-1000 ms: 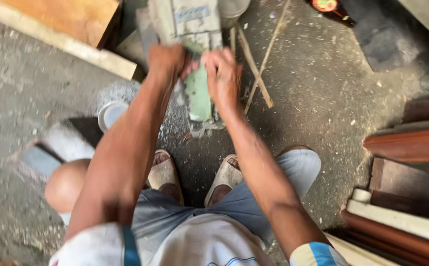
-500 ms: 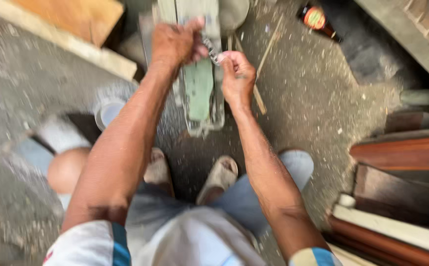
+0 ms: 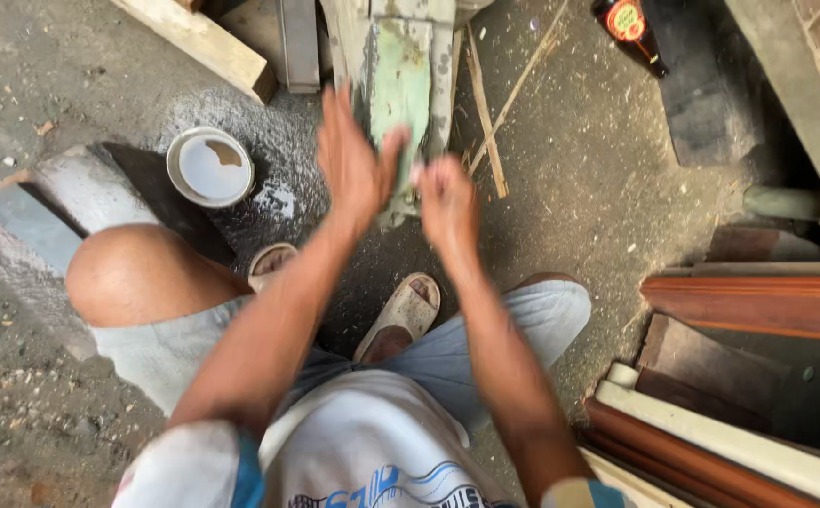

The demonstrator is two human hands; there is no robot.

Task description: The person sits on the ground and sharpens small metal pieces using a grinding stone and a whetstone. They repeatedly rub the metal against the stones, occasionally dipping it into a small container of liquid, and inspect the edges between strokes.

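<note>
Rough concrete floor (image 3: pixel 617 188) with sawdust, wood scraps all round. I'm seated low, knees apart, sandals on. My left hand (image 3: pixel 351 165) is open, fingers spread, palm lying against the green-painted metal machine part (image 3: pixel 400 94) that stands on the floor just ahead of my feet. My right hand (image 3: pixel 445 202) sits just beside it at the part's lower end, fingers curled in loosely; blurred, so I cannot tell whether it grips anything. White bowl (image 3: pixel 209 166) of water to the left. Dark bottle (image 3: pixel 628 33) top right. Stacked wooden mouldings (image 3: pixel 758 306) on the right.
</note>
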